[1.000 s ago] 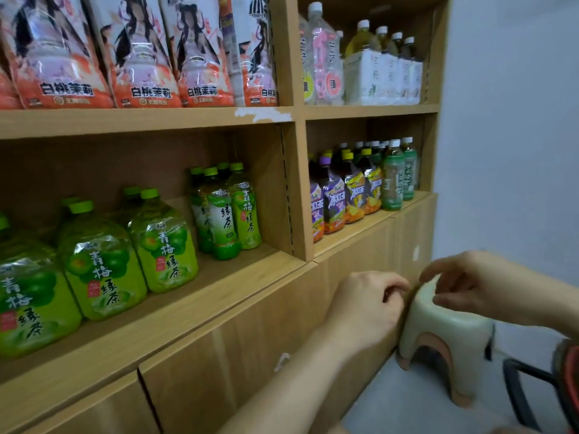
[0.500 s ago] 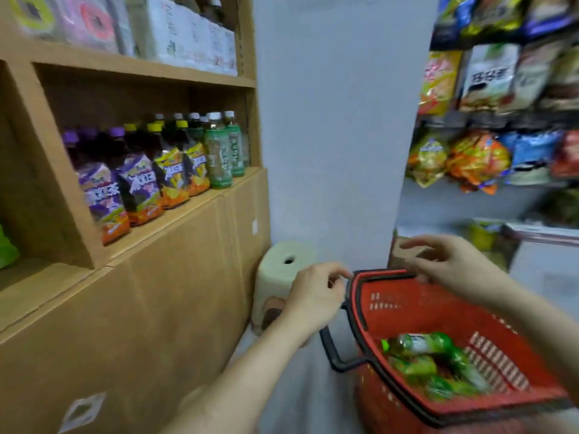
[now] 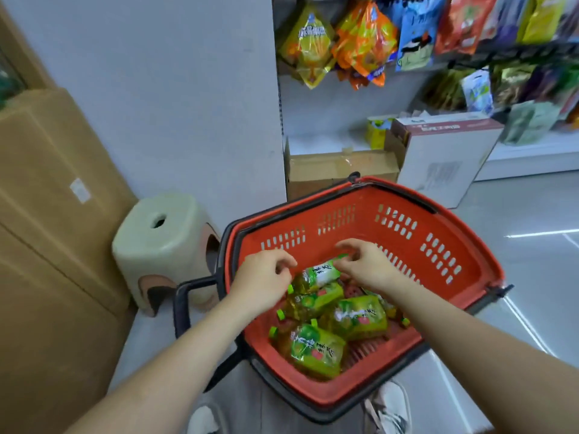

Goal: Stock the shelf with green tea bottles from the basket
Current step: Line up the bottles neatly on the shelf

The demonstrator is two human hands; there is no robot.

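— Reaching into the basket, are you? What have your hands got?

— Nothing yet. My left hand (image 3: 266, 277) is loosely curled, fingers bent, and it hangs just above the top bottle (image 3: 316, 275). My right hand (image 3: 363, 264) is spread a little, with the fingers hooked down over the far end of that same bottle. I think both are about to close on it, but neither one has hold of it.

— Where are the green tea bottles?

— All lying on their sides in the red basket (image 3: 438, 233). The top one has a white label. Under it are the other bottles (image 3: 341, 327), packed close and touching each other. I can count about four or five; some are hidden under the rest.

— And the shelf?

— I can't see the shelf right now. Only the brown cabinet (image 3: 47, 214) on my left and a little stool (image 3: 163, 233) just beside the basket.

— So how much is done?

— I can't tell how many are up there already. The basket has a good few left, so I guess there is plenty more to carry.
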